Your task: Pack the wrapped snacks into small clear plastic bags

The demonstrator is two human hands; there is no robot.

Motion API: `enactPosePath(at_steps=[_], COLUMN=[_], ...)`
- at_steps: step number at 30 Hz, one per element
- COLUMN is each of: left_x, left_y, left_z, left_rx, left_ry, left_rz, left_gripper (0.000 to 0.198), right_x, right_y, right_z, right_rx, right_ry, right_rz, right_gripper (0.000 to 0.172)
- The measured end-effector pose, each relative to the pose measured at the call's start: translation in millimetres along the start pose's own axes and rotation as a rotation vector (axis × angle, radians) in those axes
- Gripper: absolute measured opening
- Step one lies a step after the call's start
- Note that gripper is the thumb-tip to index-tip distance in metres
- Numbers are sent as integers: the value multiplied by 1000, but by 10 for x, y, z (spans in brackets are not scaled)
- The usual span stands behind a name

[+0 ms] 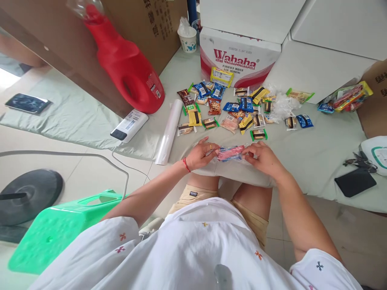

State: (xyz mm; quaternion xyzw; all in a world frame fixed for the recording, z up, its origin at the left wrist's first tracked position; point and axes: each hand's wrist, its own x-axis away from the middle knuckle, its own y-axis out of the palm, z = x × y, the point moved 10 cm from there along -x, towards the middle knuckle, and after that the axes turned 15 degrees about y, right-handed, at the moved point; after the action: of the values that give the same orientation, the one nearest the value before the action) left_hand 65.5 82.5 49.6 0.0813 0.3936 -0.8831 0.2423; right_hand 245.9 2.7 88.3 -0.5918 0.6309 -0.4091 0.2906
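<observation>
A clear plastic bag with a pink and blue snack packet (230, 153) inside lies at the near edge of the cloth-covered surface, between my hands. My left hand (203, 154), with a ring and a red cord bracelet, pinches the bag's left end. At the right end, the thumb and fingers of my right hand (262, 158) are closed on the plastic. Just beyond are many small wrapped snacks, such as a yellow packet (195, 118), a blue packet (232, 106) and a pink-toned packet (230, 124). A crumpled clear bag (284, 108) rests among them.
A roll of clear film (169, 132) lies left of the snacks, near a white power bank (129, 125) and a red jug (127, 68). Behind stands a Wahaha carton (238, 60). At right are a black wallet (355, 182) and keys (359, 161); a green stool (60, 229) stands lower left.
</observation>
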Motion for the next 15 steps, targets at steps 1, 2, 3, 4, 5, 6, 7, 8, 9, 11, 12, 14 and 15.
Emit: enactPosePath(at_steps=[1,2,3,4,5,6,7,8,9,11,12,14,15], left_x=[2,0,-5,-14,-25,-39,-52,-65,-74,-82,-82,-85,-93], left_y=[1,3,9,13,13,10,0,-20,-45,-85,-92,-58,-32], left_z=[10,24,39,51,59,67,73,80,90,115,127,156,173], left_rx=[-1,-1,1,3,3,4,8,14,25,55,68,89,96], left_ry=[3,9,17,23,27,31,35,41,52,76,82,79,70], left_rz=[8,13,15,18,24,30,42,62,85,116,115,67,37], left_gripper=[36,36,35,34,33,33,32,31,31,29,28,28,30], right_x=[-39,-77,-115,-152,-185,-210,-225,-224,-206,-122,-60,82,154], right_y=[-26,-66,-115,-164,-206,-236,-250,-249,-233,-161,-107,5,48], right_z=[2,3,1,-7,-26,-56,-95,-140,-184,-235,-234,-186,-151], right_rx=[-22,-42,-53,-53,-43,-28,-13,0,10,44,79,168,207], right_ry=[-17,-31,-43,-53,-64,-77,-93,-112,-131,-149,-145,-117,-99], right_rz=[-11,-11,0,17,33,44,47,42,31,5,-8,-19,-13], right_gripper=[15,15,14,14,14,15,17,20,22,30,36,37,28])
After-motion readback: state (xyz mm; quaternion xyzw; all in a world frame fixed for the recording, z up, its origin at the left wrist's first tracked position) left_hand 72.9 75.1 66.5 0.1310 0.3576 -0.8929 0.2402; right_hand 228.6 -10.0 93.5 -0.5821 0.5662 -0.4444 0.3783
